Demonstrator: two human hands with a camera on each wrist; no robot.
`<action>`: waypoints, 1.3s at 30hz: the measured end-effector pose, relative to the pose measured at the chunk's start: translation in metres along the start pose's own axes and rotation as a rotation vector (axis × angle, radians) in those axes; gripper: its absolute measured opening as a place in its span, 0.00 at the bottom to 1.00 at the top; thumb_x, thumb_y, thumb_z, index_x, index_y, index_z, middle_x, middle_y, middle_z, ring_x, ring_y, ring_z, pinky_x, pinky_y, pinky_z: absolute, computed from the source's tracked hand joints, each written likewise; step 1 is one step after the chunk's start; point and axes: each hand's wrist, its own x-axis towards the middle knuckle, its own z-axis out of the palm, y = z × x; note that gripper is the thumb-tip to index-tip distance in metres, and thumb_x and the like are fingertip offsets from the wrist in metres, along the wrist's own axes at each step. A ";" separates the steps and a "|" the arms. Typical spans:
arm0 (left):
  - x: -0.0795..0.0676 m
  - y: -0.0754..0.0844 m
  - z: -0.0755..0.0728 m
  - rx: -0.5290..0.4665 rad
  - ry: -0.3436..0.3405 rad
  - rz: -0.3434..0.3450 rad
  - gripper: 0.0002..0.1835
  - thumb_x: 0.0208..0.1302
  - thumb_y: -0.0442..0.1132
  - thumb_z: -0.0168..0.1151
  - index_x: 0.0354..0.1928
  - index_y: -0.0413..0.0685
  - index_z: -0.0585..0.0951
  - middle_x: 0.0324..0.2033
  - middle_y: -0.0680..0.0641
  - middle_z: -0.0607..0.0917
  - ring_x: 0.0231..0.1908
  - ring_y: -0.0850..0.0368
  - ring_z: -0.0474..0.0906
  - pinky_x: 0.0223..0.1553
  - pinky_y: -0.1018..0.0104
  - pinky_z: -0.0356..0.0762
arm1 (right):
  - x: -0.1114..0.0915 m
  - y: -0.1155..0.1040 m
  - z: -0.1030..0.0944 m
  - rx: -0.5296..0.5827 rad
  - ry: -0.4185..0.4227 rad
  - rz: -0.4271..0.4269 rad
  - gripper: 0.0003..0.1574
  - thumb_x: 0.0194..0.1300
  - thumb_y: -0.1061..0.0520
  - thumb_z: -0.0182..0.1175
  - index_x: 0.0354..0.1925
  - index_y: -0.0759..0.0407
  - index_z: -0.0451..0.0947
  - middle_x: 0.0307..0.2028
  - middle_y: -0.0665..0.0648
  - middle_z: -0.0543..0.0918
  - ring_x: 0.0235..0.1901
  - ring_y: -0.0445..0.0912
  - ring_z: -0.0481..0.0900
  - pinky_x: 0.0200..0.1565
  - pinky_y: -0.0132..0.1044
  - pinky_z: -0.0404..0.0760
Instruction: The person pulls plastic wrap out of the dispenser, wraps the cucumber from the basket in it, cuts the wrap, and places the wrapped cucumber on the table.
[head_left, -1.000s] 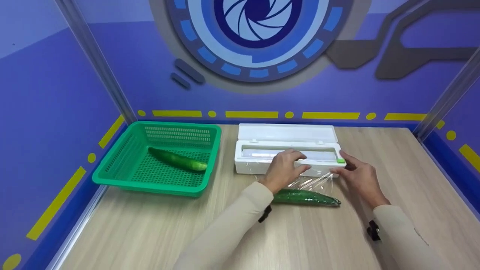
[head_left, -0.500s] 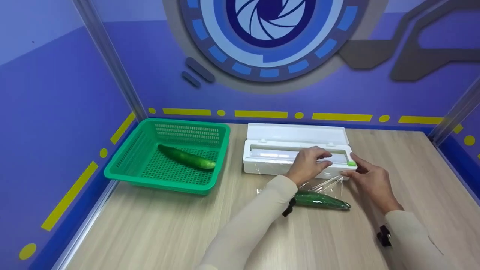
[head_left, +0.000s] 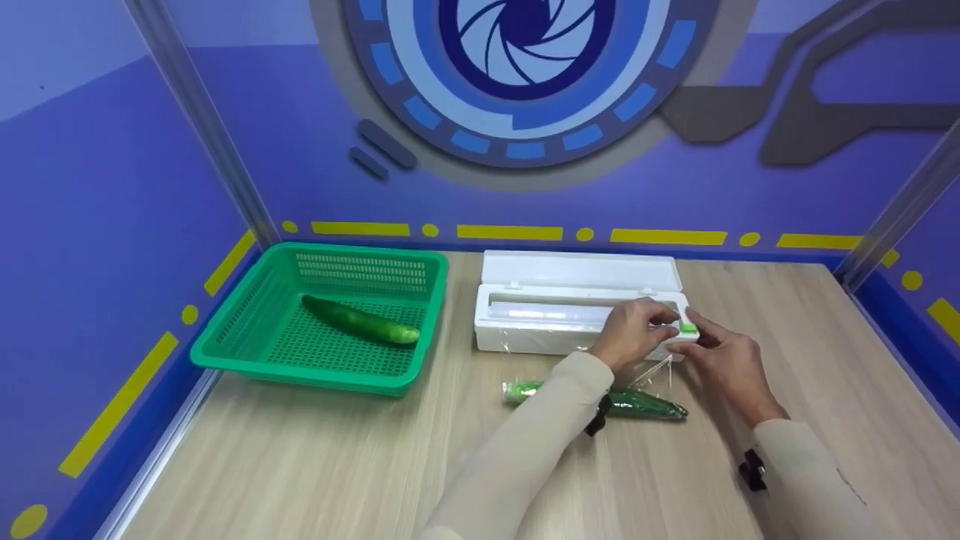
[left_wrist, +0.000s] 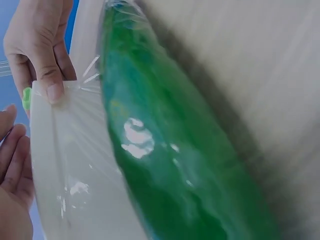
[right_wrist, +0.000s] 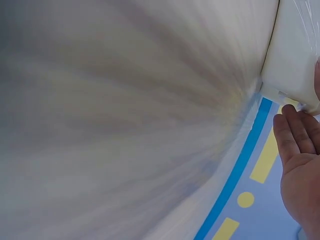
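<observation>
A white cling film dispenser box (head_left: 525,341) stands with its lid raised and a film roll inside. My right hand (head_left: 731,367) grips its right end, thumb on the front face and fingers at the side, near a green slider (head_left: 688,328). In the left wrist view, that thumb (left_wrist: 54,92) presses on film over the front. My left hand (head_left: 634,334) is above the box's right front, fingers bent loosely with a gap to the thumb, nothing visibly held. A film-covered cucumber (head_left: 645,405) lies before the box, partly hidden by my left forearm; film stretches between them.
To the left stands a green plastic basket (head_left: 300,375) with another cucumber (head_left: 360,321) lying in it. Blue printed walls (head_left: 525,202) close in the wooden table (head_left: 337,465) at the back and sides.
My left hand has moved right along the box, toward the green slider. The right hand keeps its grip on the box's end. More of the near cucumber's left end shows.
</observation>
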 end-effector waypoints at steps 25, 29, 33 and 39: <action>0.009 0.016 0.026 0.303 0.129 -0.124 0.05 0.66 0.50 0.76 0.42 0.67 0.94 0.34 0.63 0.83 0.36 0.69 0.78 0.38 0.77 0.71 | 0.002 0.002 0.003 -0.039 0.098 -0.100 0.38 0.63 0.60 0.78 0.69 0.59 0.78 0.60 0.68 0.82 0.56 0.63 0.85 0.47 0.17 0.76; 0.007 0.016 0.026 0.314 0.128 -0.099 0.05 0.68 0.49 0.75 0.43 0.65 0.94 0.37 0.63 0.85 0.39 0.68 0.80 0.41 0.76 0.73 | 0.002 0.002 0.002 -0.030 0.089 -0.077 0.38 0.64 0.59 0.77 0.70 0.58 0.77 0.60 0.68 0.82 0.58 0.63 0.83 0.52 0.30 0.81; 0.006 0.014 0.024 0.310 0.127 -0.085 0.06 0.69 0.48 0.74 0.44 0.63 0.94 0.37 0.63 0.85 0.39 0.68 0.80 0.41 0.77 0.74 | 0.002 0.002 0.002 -0.051 0.087 -0.062 0.39 0.65 0.57 0.76 0.71 0.58 0.76 0.61 0.67 0.82 0.58 0.61 0.84 0.53 0.46 0.81; 0.006 0.012 0.023 0.223 0.136 -0.097 0.05 0.66 0.43 0.76 0.42 0.58 0.94 0.35 0.60 0.85 0.36 0.68 0.79 0.40 0.80 0.72 | 0.002 0.003 0.004 -0.062 0.091 -0.058 0.40 0.65 0.54 0.77 0.72 0.57 0.75 0.60 0.67 0.82 0.57 0.61 0.85 0.53 0.45 0.82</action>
